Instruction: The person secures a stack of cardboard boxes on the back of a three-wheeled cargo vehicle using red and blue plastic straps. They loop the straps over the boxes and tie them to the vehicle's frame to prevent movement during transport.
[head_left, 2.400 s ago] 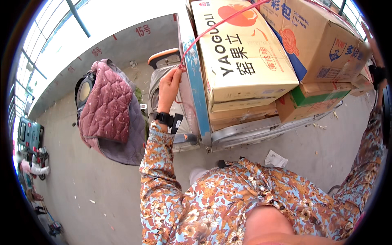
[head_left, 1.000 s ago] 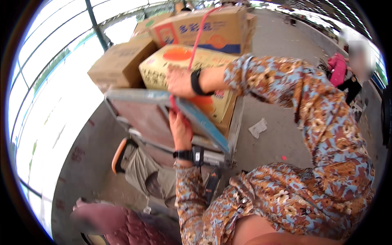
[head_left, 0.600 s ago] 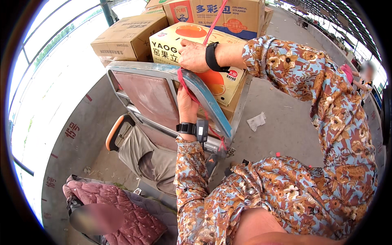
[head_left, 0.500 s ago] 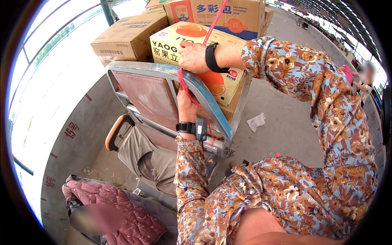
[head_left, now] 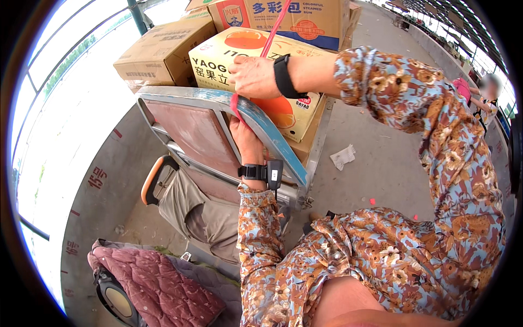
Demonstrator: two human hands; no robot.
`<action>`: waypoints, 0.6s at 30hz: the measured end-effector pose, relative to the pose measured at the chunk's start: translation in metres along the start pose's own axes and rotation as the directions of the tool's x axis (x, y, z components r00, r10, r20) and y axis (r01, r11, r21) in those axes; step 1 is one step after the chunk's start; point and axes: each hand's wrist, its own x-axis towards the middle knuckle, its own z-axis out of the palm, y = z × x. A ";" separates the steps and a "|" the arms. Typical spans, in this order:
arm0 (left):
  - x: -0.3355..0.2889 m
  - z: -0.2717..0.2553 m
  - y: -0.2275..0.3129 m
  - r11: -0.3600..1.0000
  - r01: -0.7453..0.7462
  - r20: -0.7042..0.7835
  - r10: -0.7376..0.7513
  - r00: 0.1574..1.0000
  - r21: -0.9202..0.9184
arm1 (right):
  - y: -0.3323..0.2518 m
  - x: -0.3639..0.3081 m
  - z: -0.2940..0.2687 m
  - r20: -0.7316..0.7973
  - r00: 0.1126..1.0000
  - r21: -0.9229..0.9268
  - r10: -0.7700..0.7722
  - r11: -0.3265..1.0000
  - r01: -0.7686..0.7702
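**Over the blue-painted metal cart rail, thin red plastic cord hung**

Left hand touched cord below rail; right hand curled over it, near cream cardboard box with orange fruit print. Contacts hidden; couldn't tell either grip.

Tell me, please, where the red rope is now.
In the head view, the red rope runs over the yellow box at upper centre to the right hand; another stretch crosses the blue rail, just above the left hand.
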 end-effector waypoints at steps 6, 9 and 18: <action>-0.009 -0.008 -0.006 0.993 0.061 0.027 -0.058 0.998 -0.103 | 0.000 -0.002 -0.008 0.041 0.999 0.049 0.002 0.999 -0.004; -0.011 -0.008 -0.004 0.984 0.103 0.065 -0.095 0.993 -0.143 | 0.007 0.009 -0.004 0.104 0.994 0.104 0.030 0.994 -0.041; 0.002 0.004 0.000 0.962 0.144 0.023 -0.142 0.990 -0.232 | 0.011 0.006 0.002 0.150 0.989 0.162 0.008 0.986 -0.033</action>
